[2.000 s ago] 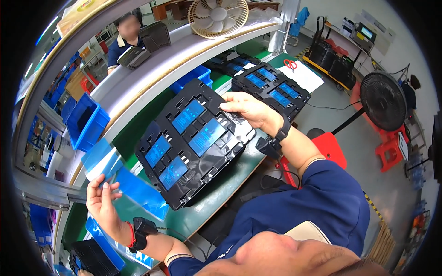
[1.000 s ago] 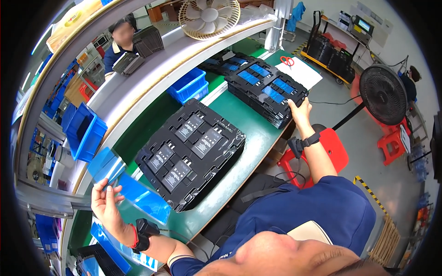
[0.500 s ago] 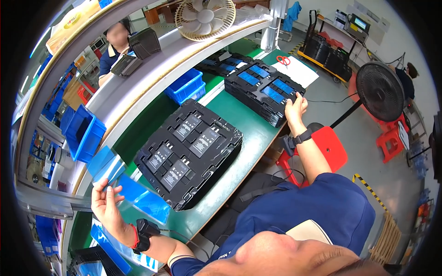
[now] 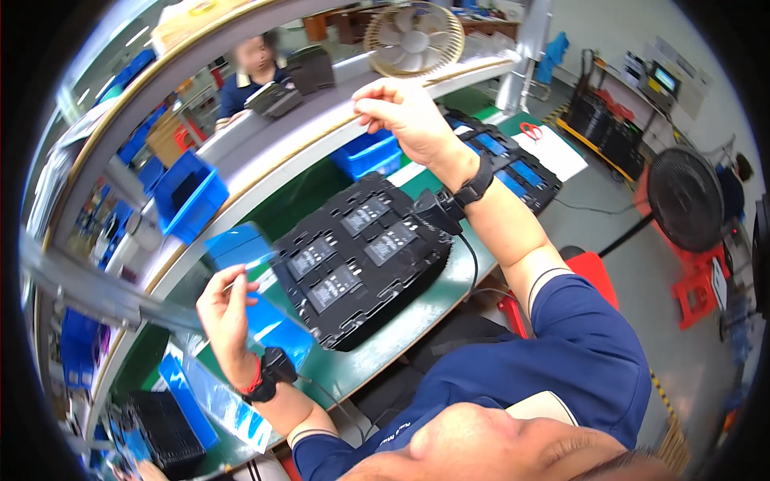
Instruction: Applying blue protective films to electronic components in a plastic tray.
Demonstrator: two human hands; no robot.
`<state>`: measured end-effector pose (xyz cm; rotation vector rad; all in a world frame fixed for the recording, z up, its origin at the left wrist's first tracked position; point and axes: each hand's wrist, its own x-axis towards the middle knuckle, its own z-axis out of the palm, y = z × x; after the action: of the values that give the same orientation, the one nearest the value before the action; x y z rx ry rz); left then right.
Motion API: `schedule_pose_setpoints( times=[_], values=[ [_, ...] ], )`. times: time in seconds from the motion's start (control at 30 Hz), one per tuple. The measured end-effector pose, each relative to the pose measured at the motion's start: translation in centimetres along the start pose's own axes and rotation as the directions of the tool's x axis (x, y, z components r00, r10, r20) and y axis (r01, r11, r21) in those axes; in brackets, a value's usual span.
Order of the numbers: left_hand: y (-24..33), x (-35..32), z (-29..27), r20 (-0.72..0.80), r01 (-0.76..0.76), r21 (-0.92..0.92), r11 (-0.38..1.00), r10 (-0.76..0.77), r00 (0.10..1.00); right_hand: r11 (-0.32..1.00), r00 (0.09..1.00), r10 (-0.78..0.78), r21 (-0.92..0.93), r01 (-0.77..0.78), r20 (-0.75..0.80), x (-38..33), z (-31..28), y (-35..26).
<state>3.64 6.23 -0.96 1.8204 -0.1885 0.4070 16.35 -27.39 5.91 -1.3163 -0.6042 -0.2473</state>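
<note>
My left hand (image 4: pixel 227 317) is raised beside blue film sheets (image 4: pixel 277 333), its thumb and fingers drawn together; what they hold, if anything, I cannot make out. My right hand (image 4: pixel 413 124) is lifted in front of the shelf edge with its fingertips pinched; anything between them is too small to see. Between my arms lies a black moulded tray (image 4: pixel 385 298), several flat black batteries (image 4: pixel 335 287) sitting in its pockets. Behind my right forearm, partly hidden, another black tray (image 4: pixel 549 181) carries blue-faced batteries (image 4: pixel 511 183).
Blue bins (image 4: pixel 188 196) stand along the shelf, near a white desk fan (image 4: pixel 415 42). Red scissors (image 4: pixel 530 130) lie on white paper at the bench's far end. A co-worker (image 4: pixel 250 84) sits across. A black pedestal fan (image 4: pixel 686 196) and red stools (image 4: pixel 695 293) are at right.
My right hand has left the far tray and risen leftward above the near tray. My left hand has come away from the clear blue film. The whole view has shifted.
</note>
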Motion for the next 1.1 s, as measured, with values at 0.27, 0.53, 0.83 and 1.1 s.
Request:
schedule_pose_setpoints(
  times=[0.27, 0.53, 0.83, 1.1],
  values=[
    [0.7, -0.1, 2.3, 0.013, -0.027, -0.211, 0.977, 0.030, 0.999, 0.906, 0.867, -0.095, -0.318, 0.279, 0.489, -1.3, 10.6, 4.0],
    [1.3, 0.1, 2.4, -0.058, -0.068, -0.217, 0.974, 0.057, 0.997, 0.971, 0.851, 0.023, -0.213, 0.105, 0.524, -2.8, 11.7, 8.1],
    [1.0, 0.7, 2.9, -0.006, -0.036, -0.298, 0.954, 0.036, 0.999, 0.983, 0.864, 0.181, -0.075, -0.165, 0.471, -2.9, 10.7, 8.5],
    [0.6, 0.6, 3.0, -0.013, -0.042, -0.311, 0.949, 0.040, 0.999, 0.988, 0.863, 0.148, -0.114, -0.106, 0.484, -3.6, 10.6, 7.1]
  ],
)
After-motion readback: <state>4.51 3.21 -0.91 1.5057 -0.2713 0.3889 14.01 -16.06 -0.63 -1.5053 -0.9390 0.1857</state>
